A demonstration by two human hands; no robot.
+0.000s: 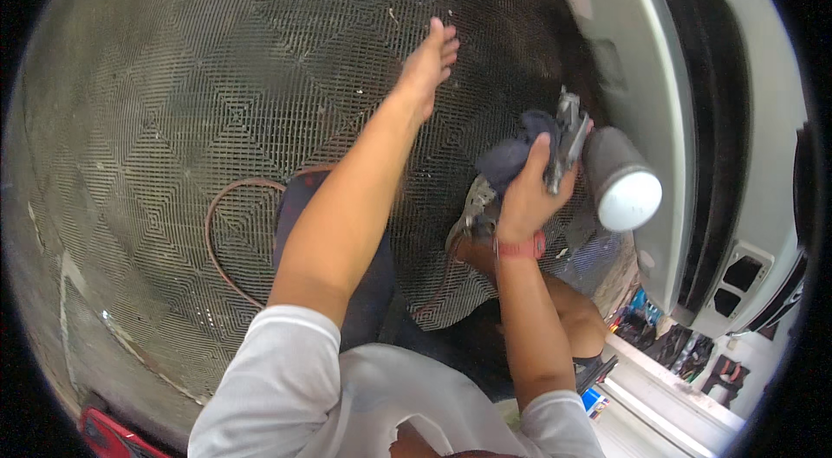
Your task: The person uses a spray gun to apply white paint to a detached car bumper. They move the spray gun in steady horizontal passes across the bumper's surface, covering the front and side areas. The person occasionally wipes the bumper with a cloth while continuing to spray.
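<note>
In my right hand (527, 198) is a metal spray gun (568, 133), with my fingers closed round it and the thumb along its near side. A dark grey cup with a pale round end (629, 201) is on the gun's right side. Against the same hand hangs a bunched dark blue cloth (507, 162); I cannot tell how it is held. My left hand (427, 68) reaches forward over the floor, away from the gun. Its fingers are loosely bent and apart from the thumb, with nothing visible in them.
Close on the right stands a pale vehicle body panel (646, 42) with a dark gap. A patterned rubber mat (243, 103) covers the floor. A thin reddish hose (210, 228) loops by my left leg. Tools and bottles (672, 345) lie at the lower right, a red object (113, 434) lower left.
</note>
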